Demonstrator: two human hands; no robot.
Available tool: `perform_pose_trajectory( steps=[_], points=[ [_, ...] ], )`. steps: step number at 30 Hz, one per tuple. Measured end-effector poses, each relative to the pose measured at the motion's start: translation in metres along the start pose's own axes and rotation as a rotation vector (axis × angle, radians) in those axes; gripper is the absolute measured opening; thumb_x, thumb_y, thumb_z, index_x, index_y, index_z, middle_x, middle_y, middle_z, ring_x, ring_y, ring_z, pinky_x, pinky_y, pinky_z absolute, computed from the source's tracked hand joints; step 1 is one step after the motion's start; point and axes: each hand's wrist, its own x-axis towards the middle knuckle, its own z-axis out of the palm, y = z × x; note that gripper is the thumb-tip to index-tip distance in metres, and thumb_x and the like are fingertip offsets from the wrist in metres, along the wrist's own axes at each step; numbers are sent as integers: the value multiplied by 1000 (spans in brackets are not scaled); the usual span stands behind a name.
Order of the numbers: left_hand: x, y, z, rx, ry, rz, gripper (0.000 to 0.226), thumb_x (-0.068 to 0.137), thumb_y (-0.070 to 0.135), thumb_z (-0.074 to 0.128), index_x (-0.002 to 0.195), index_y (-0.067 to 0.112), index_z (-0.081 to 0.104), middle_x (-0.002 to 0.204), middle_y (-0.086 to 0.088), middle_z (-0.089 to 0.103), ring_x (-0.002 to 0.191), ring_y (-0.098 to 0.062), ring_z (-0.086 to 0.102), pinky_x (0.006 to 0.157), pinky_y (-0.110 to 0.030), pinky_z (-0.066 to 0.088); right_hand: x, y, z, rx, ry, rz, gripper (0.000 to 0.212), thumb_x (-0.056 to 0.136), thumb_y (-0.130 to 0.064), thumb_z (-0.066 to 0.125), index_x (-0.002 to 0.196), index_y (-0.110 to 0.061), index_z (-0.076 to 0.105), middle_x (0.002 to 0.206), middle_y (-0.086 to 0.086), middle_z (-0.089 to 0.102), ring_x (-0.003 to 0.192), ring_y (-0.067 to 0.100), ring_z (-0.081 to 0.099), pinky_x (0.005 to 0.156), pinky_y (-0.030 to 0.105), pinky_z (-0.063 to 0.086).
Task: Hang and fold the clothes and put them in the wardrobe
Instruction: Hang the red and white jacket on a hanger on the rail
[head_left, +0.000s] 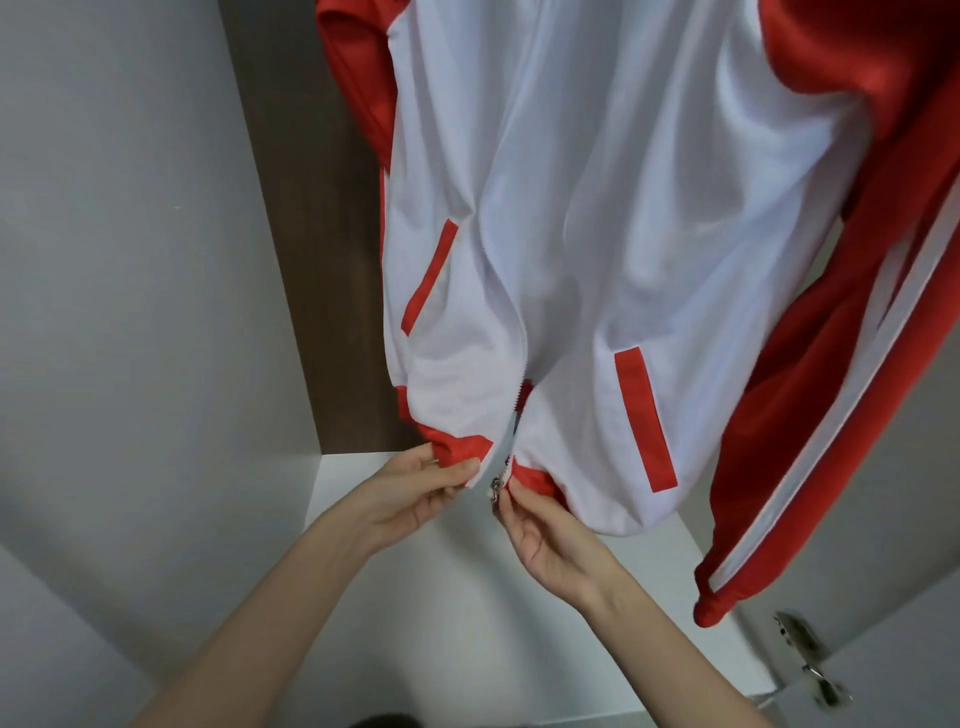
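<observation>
A white track jacket (613, 218) with red sleeves, red hem and red pocket trims hangs inside the wardrobe, its top cut off by the frame. The front zip is open at the bottom. My left hand (415, 493) pinches the left side of the red hem beside the zip. On the other side, my right hand (545, 535) grips the right hem, its fingertips at the metal zip slider (496, 488). The red right sleeve (810, 415) with white stripes dangles at the right.
The wardrobe's white floor panel (467, 623) lies below the jacket, with a grey side wall (130, 312) at the left and a dark brown back panel (322, 312). A metal door hinge (810, 660) sits at the lower right on the open door.
</observation>
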Motion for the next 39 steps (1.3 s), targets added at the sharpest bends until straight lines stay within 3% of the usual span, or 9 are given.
perform_pose_trajectory(
  steps=[9, 13, 17, 21, 25, 27, 35, 38, 39],
  points=[
    [-13, -11, 41, -203, 132, 163, 35, 62, 18, 75, 96, 13, 66, 75, 9, 69, 59, 1, 60, 57, -11, 49, -25, 2, 11, -242, -25, -168, 5, 69, -7, 72, 72, -8, 75, 76, 4, 72, 71, 9, 69, 67, 16, 54],
    [-17, -20, 49, -245, 89, 179, 32, 70, 19, 71, 101, 11, 68, 85, 2, 73, 69, -6, 67, 63, -16, 53, -32, 5, 14, -292, -50, -241, 24, 67, -4, 71, 47, -14, 64, 49, -5, 55, 63, 4, 66, 73, 15, 54],
    [-20, -23, 51, -250, 147, 147, 24, 67, 25, 73, 89, 16, 68, 69, 6, 66, 61, -5, 58, 63, -15, 51, -34, 7, 13, -305, -58, -289, 9, 69, -2, 71, 65, -9, 74, 62, 0, 67, 78, 9, 71, 75, 17, 55],
    [-23, -24, 51, -279, 165, 129, 30, 65, 27, 75, 93, 18, 68, 71, 4, 63, 62, -6, 55, 62, -16, 53, -34, 8, 10, -316, -65, -290, 15, 70, -4, 73, 84, -4, 76, 76, 4, 73, 88, 13, 72, 76, 18, 55],
    [-26, -26, 56, -335, 145, 143, 20, 69, 23, 74, 88, 17, 70, 75, 2, 70, 62, -6, 65, 59, -18, 55, -35, 10, 9, -393, -24, -283, 12, 69, -11, 76, 81, -9, 78, 86, 6, 74, 90, 13, 71, 75, 16, 53],
    [-26, -28, 58, -301, 143, 161, 27, 69, 25, 73, 94, 17, 69, 80, 3, 72, 66, -6, 67, 62, -18, 55, -37, 11, 8, -452, 6, -292, 2, 70, -14, 77, 71, -16, 77, 82, 3, 74, 86, 10, 70, 73, 15, 52],
    [-28, -31, 59, -224, 210, 219, 22, 75, 18, 73, 94, 12, 66, 70, 4, 66, 58, -5, 60, 59, -17, 51, -39, 8, 7, -424, 39, -270, 16, 69, -12, 77, 55, -18, 72, 67, -2, 70, 72, 5, 69, 62, 12, 50],
    [-30, -33, 57, -135, 266, 258, 23, 78, 14, 74, 100, 13, 67, 85, 4, 72, 69, -4, 64, 70, -18, 50, -38, 8, 4, -355, 82, -236, 7, 65, -9, 80, 69, -12, 75, 75, 3, 72, 71, 6, 69, 61, 13, 51],
    [-30, -34, 56, -102, 276, 266, 25, 79, 14, 74, 102, 14, 67, 91, 4, 73, 74, -3, 66, 71, -17, 50, -38, 8, 3, -341, 104, -225, 13, 64, -9, 80, 76, -9, 75, 79, 4, 72, 72, 7, 69, 60, 13, 51]
  ],
)
